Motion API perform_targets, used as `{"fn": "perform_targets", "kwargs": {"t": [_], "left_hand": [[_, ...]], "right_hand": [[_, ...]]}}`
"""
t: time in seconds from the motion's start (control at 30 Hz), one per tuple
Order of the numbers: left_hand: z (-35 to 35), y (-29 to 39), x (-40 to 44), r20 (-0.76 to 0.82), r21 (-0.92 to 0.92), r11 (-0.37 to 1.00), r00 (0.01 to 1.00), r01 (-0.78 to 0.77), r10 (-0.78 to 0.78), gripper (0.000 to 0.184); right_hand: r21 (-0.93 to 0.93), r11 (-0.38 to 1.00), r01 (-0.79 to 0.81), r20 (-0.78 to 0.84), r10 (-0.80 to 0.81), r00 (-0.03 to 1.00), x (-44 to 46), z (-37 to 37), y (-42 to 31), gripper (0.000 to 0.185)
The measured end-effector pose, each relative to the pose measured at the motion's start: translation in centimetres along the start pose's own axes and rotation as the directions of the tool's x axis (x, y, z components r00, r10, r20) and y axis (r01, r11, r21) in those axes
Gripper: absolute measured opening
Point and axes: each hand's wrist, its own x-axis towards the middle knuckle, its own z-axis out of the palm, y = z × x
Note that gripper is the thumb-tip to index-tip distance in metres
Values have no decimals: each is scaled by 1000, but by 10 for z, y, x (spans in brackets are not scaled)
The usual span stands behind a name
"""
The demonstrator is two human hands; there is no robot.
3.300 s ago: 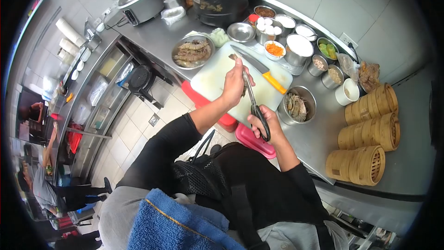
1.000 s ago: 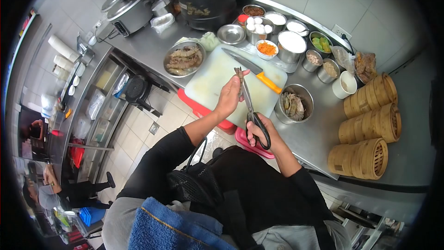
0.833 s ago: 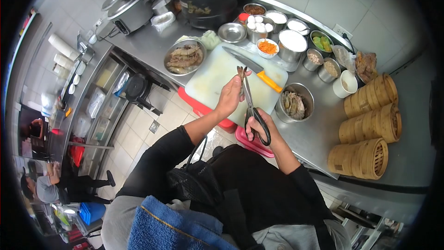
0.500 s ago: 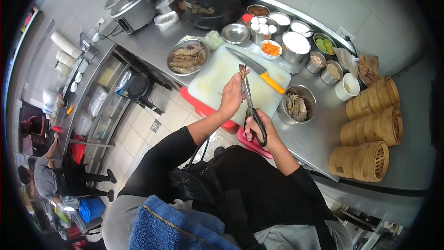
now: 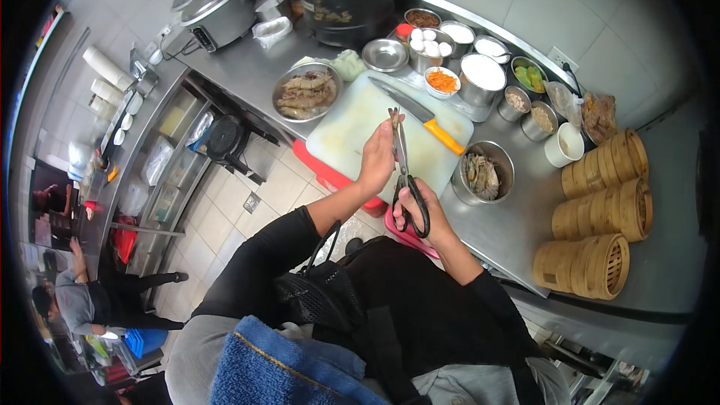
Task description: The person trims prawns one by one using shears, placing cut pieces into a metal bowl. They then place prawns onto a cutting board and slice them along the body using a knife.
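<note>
My left hand is closed round a shrimp, whose tail end sticks up past the fingertips. In my right hand are black-handled scissors, their blades pointing up alongside the shrimp. Both hands hover over the near edge of a white cutting board. A knife with an orange handle lies across the board. Shrimp fill a metal bowl to the left, and more shrimp sit in a metal pot on the right. My fingers hide most of the held shrimp.
Eggs, shredded carrot and other ingredients stand in containers behind the board. Bamboo steamers line the right side. A large dark pot and a cooker are at the back. Another person works far left.
My hands stay almost in place on the shrimp and scissors. The view shifts slightly. The person at far left has changed posture, with legs and arm moved.
</note>
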Motion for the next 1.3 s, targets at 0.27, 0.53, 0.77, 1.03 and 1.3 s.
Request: {"fn": "perform_targets", "kwargs": {"t": [0.27,0.53,0.77,1.03,1.3], "left_hand": [[2,-15,-10,42,39,998,998,-53,51,49],[-124,-5,101,98,533,760,920,-371,380,50],[-216,23,219,290,778,501,925,-378,248,54],[17,35,160,778,455,600,622,-658,92,31],[190,-58,79,903,384,107,350,-917,-249,18]], "right_hand": [[-1,999,-52,-43,52,998,11,-2,-22,34],[45,993,107,-93,-102,990,-26,-36,-17,29],[68,985,160,-205,-143,968,-62,-53,-8,34],[-45,954,296,-452,-284,846,-115,-80,-16,26],[-103,922,374,-696,-335,635,-164,-118,-7,32]]}}
